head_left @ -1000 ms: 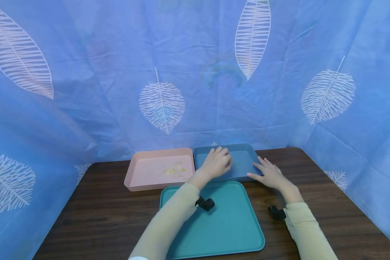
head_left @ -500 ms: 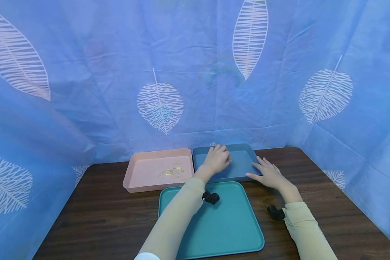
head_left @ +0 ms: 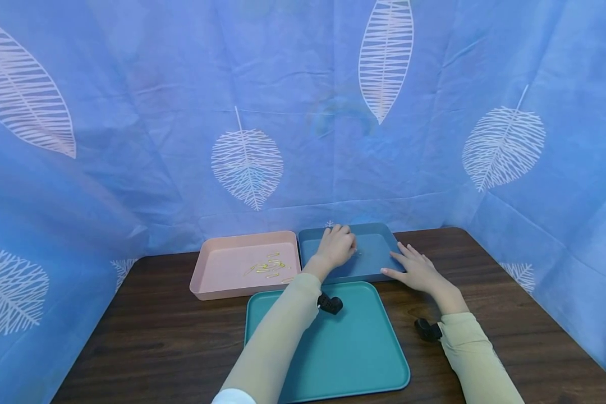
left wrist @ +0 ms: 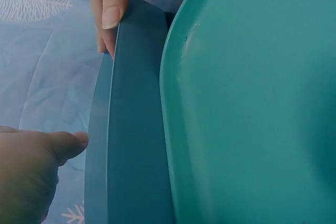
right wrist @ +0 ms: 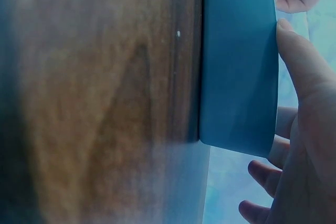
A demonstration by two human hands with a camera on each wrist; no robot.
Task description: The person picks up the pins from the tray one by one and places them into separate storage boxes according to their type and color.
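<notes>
My left hand (head_left: 336, 248) reaches into the blue tray (head_left: 384, 242), its fingers bent down near the tray floor. A tiny pale glint shows by its fingertips; I cannot tell whether anything is pinched there. In the left wrist view the left thumb (left wrist: 68, 144) points over the tray's near rim. My right hand (head_left: 418, 270) rests on the tray's front right corner with its fingers spread. The right wrist view has that thumb (right wrist: 302, 56) at the rim and the other fingers beyond the corner. Several thin gold pieces like paper clips (head_left: 275, 264) lie in the pink tray (head_left: 222, 291).
A flat teal tray (head_left: 353, 348) lies in front of the blue and pink trays, under the left forearm. All three trays are on a dark wooden table (head_left: 146, 325). A blue cloth with white leaf patterns (head_left: 303, 157) hangs behind and at both sides.
The left forearm has shifted slightly to the right and forward, while its hand stays over the blue tray. The right hand keeps its place on the corner. The head view drifts a little.
</notes>
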